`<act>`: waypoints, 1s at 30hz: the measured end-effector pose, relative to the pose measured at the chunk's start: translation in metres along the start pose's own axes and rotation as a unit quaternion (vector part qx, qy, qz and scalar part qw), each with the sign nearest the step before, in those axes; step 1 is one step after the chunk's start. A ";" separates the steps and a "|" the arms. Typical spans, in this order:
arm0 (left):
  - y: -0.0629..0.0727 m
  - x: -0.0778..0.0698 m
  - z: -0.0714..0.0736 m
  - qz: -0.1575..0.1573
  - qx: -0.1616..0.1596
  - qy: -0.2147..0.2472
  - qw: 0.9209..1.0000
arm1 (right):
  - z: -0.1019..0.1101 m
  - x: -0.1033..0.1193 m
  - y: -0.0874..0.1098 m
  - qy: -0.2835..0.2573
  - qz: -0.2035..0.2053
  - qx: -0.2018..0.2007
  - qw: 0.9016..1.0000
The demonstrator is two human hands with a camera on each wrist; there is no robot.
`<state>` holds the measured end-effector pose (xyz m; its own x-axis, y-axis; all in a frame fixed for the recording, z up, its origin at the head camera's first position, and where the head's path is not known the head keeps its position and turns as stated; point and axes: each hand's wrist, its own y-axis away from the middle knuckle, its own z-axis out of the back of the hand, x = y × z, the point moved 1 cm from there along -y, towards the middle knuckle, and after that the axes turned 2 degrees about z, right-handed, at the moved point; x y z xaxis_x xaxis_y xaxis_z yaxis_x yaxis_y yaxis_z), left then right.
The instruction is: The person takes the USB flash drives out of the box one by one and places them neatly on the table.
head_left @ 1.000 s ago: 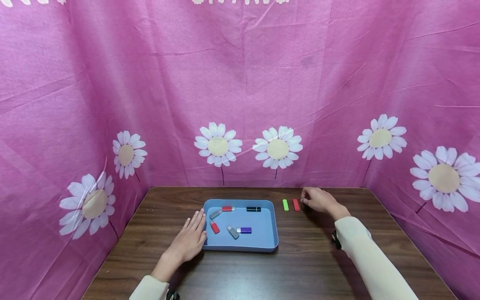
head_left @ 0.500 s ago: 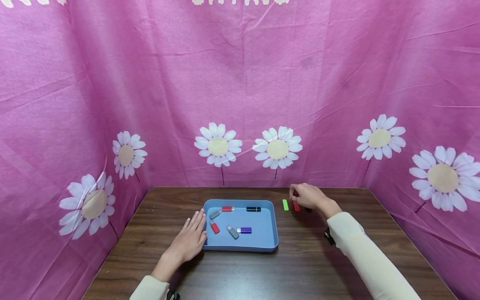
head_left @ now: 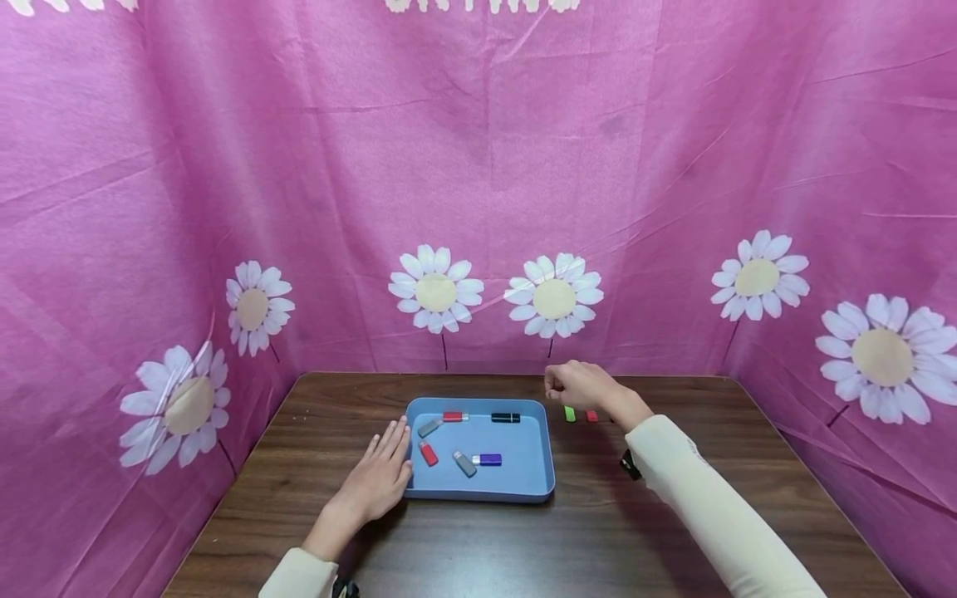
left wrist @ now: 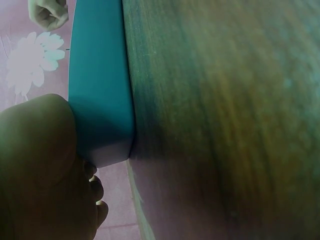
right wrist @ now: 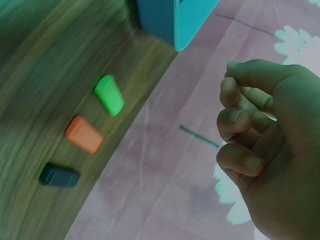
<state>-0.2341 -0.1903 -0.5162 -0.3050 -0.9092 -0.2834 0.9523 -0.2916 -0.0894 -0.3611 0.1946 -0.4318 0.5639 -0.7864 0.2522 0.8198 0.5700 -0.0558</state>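
Note:
My left hand (head_left: 377,477) lies with straight fingers along the left wall of the blue tray (head_left: 523,490), touching it. Inside the tray are several USB sticks: a red one (head_left: 453,417), a black one (head_left: 505,418), a purple one (head_left: 488,459) and grey ones such as this grey USB stick (head_left: 464,463). Right of the tray, my right hand (head_left: 586,386) hovers over the table with loosely curled fingers and nothing visible in them. Below it lie small green (right wrist: 109,95), red (right wrist: 84,134) and black (right wrist: 59,175) pieces, shaped like USB sticks or caps; which, I cannot tell.
The brown wooden table (head_left: 478,540) ends at a pink flowered cloth (head_left: 486,183) that hangs behind it and on both sides. The three small pieces lie in a row near its back edge.
My right hand has moved left, from beside the red piece to above the green one, nearer the tray. The left hand and the tray have stayed still.

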 end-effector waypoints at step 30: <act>0.000 0.001 -0.002 0.006 0.004 -0.001 1.000 | -0.034 0.059 -0.044 0.015 0.011 0.083 0.996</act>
<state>-0.2339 -0.1904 -0.5185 -0.2928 -0.9137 -0.2817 0.9561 -0.2821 -0.0788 -0.3606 0.1146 -0.4473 0.5857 -0.7792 0.2230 0.7813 0.6160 0.1002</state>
